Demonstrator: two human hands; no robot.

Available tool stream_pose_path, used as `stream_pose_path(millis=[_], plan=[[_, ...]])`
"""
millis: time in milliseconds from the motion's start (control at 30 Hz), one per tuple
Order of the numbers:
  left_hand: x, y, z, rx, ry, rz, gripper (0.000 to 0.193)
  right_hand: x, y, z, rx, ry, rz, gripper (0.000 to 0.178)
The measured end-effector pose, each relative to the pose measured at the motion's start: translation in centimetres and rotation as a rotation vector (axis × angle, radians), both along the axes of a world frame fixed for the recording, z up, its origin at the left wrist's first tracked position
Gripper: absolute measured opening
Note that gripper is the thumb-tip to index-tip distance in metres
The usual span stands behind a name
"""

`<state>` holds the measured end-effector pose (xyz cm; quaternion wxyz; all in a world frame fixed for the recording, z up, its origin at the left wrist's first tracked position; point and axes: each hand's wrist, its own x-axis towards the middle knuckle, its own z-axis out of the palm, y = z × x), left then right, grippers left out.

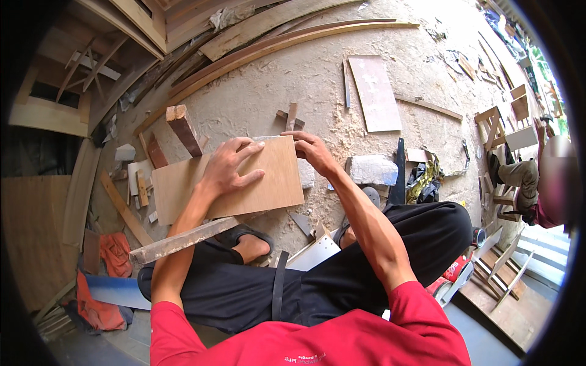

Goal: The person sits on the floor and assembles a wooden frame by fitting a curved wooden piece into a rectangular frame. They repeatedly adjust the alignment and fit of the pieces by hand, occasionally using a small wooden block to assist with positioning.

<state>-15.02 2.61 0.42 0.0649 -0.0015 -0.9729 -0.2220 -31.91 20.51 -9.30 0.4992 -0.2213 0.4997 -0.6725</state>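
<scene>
Pale wooden board (278, 177) lying beneath the left hand (229, 168)

The left hand is resting on the pale wooden board's upper face, its fingers and thumb spreading apart without closing on anything. The right hand (314, 152) is bending its fingers at the board's far right corner; whether they are pinching the edge, I cannot tell. The board itself is lying in front of the person's legs, and what is bearing it is hidden. Past its right edge a small white block (307, 174) is showing, partly covered. Beyond its far edge, toward the left, a wooden post (184, 133) is standing; near its near edge a rough wooden bar (195, 236) is slanting across the left forearm.

Long planks (274, 47) are lying along the far left edge of the floor (268, 91). Beyond the board's far right corner, a pinkish panel (374, 91) is lying on the floor. Another person (522, 177) is showing at the floor's right edge.
</scene>
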Motion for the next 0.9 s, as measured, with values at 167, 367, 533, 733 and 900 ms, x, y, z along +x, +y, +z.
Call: stream_pose_path(millis=[167,367,533,733,900], plan=[[-0.3,-0.3,-0.6,-0.013,-0.002,-0.007,0.053,-0.4,-0.1,-1.8,-0.072,-0.051,-0.002,0.037],[-0.3,-0.3,-0.6,-0.028,-0.024,-0.008,0.053,-0.4,-0.2,-0.8,0.007,-0.011,-0.077,0.032],[-0.4,-0.3,-0.7,-0.039,-0.022,-0.013,0.054,-0.3,-0.1,-1.9,-0.050,-0.163,-0.105,0.030],[-0.1,-0.4,-0.1,-0.030,-0.032,0.001,0.054,0.0,-0.7,-1.4,-0.080,-0.262,-0.096,0.029],[-0.6,0.1,0.0,0.011,-0.051,-0.012,0.054,-0.1,-0.1,-1.6,-0.073,-0.274,-0.113,0.029]])
